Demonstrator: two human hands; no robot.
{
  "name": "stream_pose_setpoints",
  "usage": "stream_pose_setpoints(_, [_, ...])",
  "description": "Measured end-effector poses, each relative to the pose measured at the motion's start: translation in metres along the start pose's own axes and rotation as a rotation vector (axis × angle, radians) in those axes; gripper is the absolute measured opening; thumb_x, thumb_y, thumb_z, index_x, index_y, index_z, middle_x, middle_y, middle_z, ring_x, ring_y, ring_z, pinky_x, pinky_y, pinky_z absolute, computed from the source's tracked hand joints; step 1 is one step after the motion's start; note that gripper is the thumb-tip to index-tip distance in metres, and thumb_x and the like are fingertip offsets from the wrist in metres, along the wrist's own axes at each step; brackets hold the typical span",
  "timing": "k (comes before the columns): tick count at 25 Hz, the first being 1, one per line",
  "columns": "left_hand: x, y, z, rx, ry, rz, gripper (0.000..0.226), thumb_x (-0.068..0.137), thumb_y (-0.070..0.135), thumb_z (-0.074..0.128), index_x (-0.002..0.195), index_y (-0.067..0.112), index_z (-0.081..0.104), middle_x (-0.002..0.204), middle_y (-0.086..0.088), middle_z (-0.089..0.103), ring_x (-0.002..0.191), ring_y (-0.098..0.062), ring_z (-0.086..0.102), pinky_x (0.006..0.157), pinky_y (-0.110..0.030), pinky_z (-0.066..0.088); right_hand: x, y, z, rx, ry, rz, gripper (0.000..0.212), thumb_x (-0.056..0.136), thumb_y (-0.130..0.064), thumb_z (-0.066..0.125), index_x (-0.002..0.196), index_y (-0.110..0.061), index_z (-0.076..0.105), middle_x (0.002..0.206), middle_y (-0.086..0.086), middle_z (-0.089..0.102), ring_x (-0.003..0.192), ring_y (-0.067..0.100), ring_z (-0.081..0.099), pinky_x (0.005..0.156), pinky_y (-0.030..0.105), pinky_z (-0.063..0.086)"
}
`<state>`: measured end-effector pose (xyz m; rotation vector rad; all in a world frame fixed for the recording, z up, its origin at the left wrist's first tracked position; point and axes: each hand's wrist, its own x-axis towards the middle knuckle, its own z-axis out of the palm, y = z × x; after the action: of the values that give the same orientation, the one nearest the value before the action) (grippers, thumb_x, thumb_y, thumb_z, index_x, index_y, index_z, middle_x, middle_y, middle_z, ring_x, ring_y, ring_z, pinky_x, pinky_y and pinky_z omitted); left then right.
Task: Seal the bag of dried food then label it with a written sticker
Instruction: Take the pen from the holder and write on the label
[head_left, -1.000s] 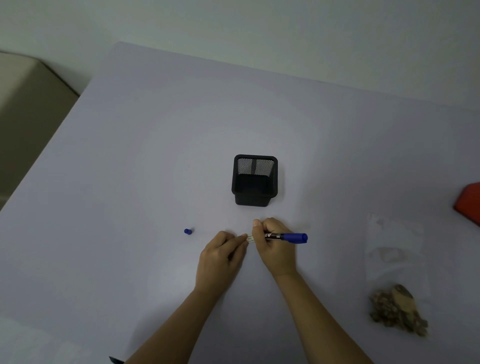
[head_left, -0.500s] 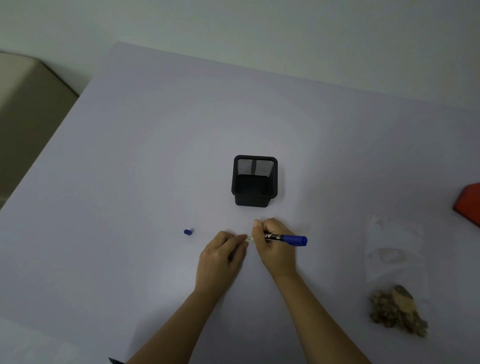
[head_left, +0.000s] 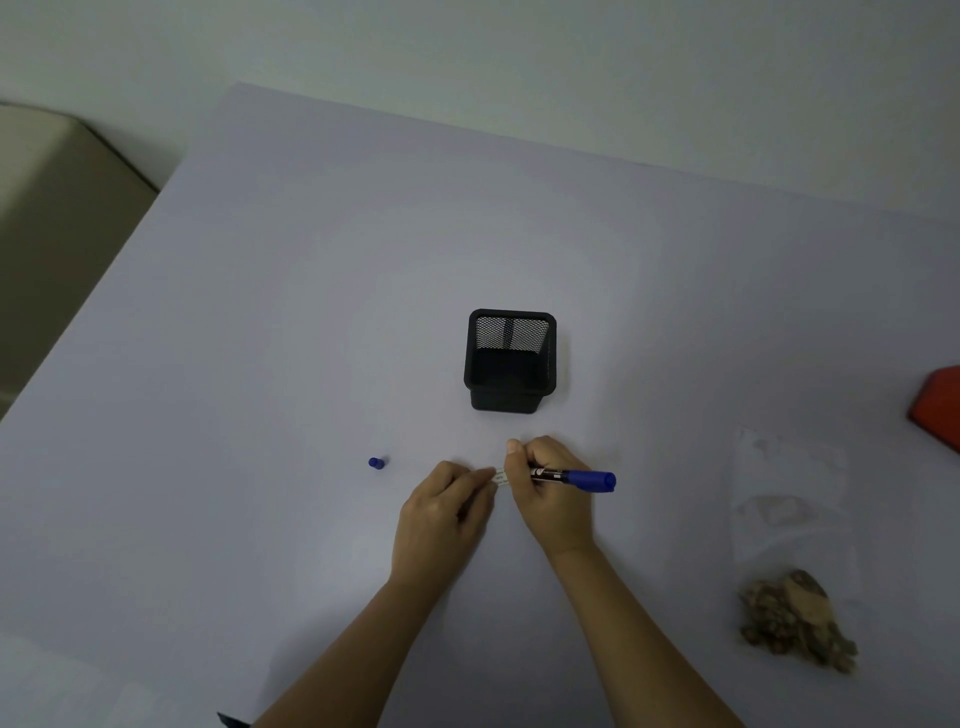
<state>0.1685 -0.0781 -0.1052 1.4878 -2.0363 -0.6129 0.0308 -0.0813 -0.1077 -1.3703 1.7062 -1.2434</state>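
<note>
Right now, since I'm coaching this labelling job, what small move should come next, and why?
Probably carry the sticker rightward to the bag: the left hand pinches it, the right hand grips the marker beside it, and the bag lies apart, no label visible on it.

Writing on marker (head_left: 571, 477) and sticker (head_left: 502, 477) illegible

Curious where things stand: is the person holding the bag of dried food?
No, the bag lies on the table apart from both hands; the right hand grips a marker, the left hand pinches a sticker.
</note>
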Motion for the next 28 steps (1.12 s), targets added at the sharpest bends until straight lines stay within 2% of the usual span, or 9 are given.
stream_pose_setpoints(5, [-0.0007,-0.0004,0.0003,0.001,0.003,0.01,0.027,0.087,0.029,0.056,0.098,0.011,0.072,0.078,0.0,0.062,0.064,-0.008,0.055,0.057,-0.018,0.048,-0.0006,0.0008,0.0004,0.011,0.0,0.008,0.039,0.088,-0.032,0.046,0.059,-0.005,0.046,0.054,0.009,0.047,0.055,0.01,0.045,0.049,0.01,0.039])
stream_pose_setpoints(9, [-0.0001,0.0,0.0003,0.003,0.004,0.011,0.027,0.087,0.029,0.056,0.098,0.011,0.072,0.078,0.0,0.061,0.063,-0.008,0.055,0.056,-0.019,0.049,-0.0004,0.001,0.0006,-0.004,0.0,-0.004,0.039,0.089,-0.031,0.047,0.059,-0.006,0.045,0.054,0.003,0.044,0.053,0.003,0.043,0.051,0.007,0.037])
stream_pose_setpoints(15, [-0.0006,0.0003,-0.0003,0.005,0.005,0.01,0.027,0.087,0.03,0.056,0.097,0.011,0.072,0.078,0.0,0.062,0.064,-0.008,0.056,0.057,-0.018,0.048,-0.0002,0.0019,0.0003,-0.028,0.007,-0.023,0.037,0.089,-0.03,0.047,0.059,-0.008,0.045,0.056,-0.004,0.043,0.054,0.002,0.044,0.052,0.007,0.039])
stream_pose_setpoints(21, [-0.0015,-0.0002,-0.0001,0.019,-0.004,0.013,0.028,0.088,0.031,0.055,0.097,0.011,0.072,0.079,0.0,0.062,0.065,-0.007,0.056,0.06,-0.014,0.047,-0.0022,0.0018,0.001,-0.031,-0.01,-0.043,0.039,0.089,-0.029,0.048,0.057,-0.008,0.043,0.052,0.005,0.045,0.053,-0.001,0.043,0.053,0.004,0.037])
stream_pose_setpoints(28, [-0.0019,-0.0019,0.0007,0.023,-0.001,0.011,0.026,0.087,0.03,0.056,0.097,0.011,0.072,0.078,0.0,0.062,0.064,-0.009,0.056,0.056,-0.022,0.05,-0.0017,0.0039,0.0013,-0.022,0.018,-0.039,0.04,0.088,-0.027,0.049,0.057,-0.003,0.045,0.052,0.008,0.047,0.053,-0.001,0.043,0.053,0.004,0.037])
